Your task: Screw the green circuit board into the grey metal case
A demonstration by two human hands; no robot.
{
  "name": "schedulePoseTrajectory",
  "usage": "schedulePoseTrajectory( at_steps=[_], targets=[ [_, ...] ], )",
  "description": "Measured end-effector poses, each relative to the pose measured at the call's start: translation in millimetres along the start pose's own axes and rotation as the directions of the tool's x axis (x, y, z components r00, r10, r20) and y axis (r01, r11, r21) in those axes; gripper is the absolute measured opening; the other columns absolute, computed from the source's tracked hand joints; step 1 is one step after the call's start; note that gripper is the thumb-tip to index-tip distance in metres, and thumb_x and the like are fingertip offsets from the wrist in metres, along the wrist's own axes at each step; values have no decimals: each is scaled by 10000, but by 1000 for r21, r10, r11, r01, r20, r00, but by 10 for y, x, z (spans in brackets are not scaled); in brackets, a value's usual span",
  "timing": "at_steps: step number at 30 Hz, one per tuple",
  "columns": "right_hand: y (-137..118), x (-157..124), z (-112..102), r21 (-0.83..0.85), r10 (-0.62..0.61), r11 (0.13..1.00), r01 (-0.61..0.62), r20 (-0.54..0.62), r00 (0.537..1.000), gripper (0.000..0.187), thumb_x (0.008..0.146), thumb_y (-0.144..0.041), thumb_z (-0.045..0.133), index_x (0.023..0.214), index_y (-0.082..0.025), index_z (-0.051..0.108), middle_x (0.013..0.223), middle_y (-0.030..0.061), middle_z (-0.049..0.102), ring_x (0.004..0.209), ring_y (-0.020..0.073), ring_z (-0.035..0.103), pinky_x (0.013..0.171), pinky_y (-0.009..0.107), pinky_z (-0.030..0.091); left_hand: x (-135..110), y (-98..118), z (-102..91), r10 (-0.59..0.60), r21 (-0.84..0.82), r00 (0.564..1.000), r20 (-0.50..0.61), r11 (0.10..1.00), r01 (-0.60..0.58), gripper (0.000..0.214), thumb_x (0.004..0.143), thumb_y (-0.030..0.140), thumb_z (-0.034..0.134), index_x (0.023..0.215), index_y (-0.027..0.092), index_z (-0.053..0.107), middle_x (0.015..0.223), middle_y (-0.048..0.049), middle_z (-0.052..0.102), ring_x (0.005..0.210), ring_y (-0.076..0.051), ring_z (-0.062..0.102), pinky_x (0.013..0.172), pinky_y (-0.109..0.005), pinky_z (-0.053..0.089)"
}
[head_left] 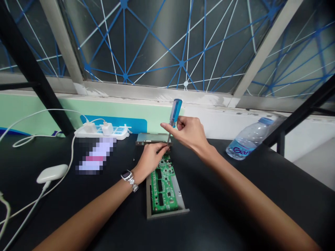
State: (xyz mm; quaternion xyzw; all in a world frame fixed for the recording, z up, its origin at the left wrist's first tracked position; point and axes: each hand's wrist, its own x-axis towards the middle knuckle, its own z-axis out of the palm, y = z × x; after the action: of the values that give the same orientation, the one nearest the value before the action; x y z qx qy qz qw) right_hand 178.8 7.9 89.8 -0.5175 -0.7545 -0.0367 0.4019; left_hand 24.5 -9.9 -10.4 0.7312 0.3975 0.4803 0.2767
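A screwdriver [176, 111] with a clear and blue handle stands nearly upright, its tip down at the far end of an open metal-framed device. My right hand [192, 132] is at the lower part of the handle, its fingers curled beside it and its thumb stretched across the shaft. Low on the shaft, the thumb and fingertips of my left hand [153, 155] are pinched together around the tip, which they hide. A green circuit board [166, 188] lies in the metal frame [170, 213], partly under my left hand.
Behind the board lies a flat metal part [150, 137]. A power strip [117, 131] with chargers, white cables, a white case [52, 173] and a blurred-out item [96, 157] are at left. A water bottle [248, 139] leans at right by a black bar [300, 111].
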Motion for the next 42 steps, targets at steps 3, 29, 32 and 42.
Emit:
schedulePoseTrajectory(
  at_steps=[3, 29, 32, 42],
  targets=[
    [-53, -20, -13, -68, 14, 998, -14, -7, 1000, 522, 811, -617, 589, 528, -218, 405, 463, -24, 462, 468, 128, 388, 517, 287, 236, -3, 1, 0, -7, 13, 1000, -1, 1000, 7, 201, 930, 257, 564, 997, 210, 748, 1002, -23, 772, 923, -210, 711, 831, -305, 525],
    [173, 68, -144, 478, -134, 870, -121, 467, 874, 330, 821, -478, 676, 857, -152, 641, 751, 28, 657, 674, 151, 601, 619, 289, 463, 24, 12, -19, 30, -126, 999, 45, 992, -24, 240, 950, 249, 520, 1048, 164, 722, 1008, -71, 757, 953, -209, 703, 905, -334, 530],
    [202, 74, -105, 545, -111, 794, -268, 565, 818, 324, 787, -455, 715, 820, -143, 635, 710, 31, 671, 618, 134, 616, 578, 272, 478, 33, -1, -10, 10, -148, 999, 31, 989, -5, 231, 935, 271, 552, 1016, 147, 729, 991, -79, 757, 941, -219, 702, 887, -336, 537],
    [175, 91, -150, 548, -110, 764, -341, 631, 768, 239, 838, -369, 681, 845, -130, 670, 692, 30, 693, 590, 131, 679, 542, 235, 504, 84, 43, -15, -60, -140, 998, -16, 989, 57, 121, 862, 243, 645, 877, 149, 720, 887, -62, 763, 821, -202, 713, 772, -307, 559]
  ],
)
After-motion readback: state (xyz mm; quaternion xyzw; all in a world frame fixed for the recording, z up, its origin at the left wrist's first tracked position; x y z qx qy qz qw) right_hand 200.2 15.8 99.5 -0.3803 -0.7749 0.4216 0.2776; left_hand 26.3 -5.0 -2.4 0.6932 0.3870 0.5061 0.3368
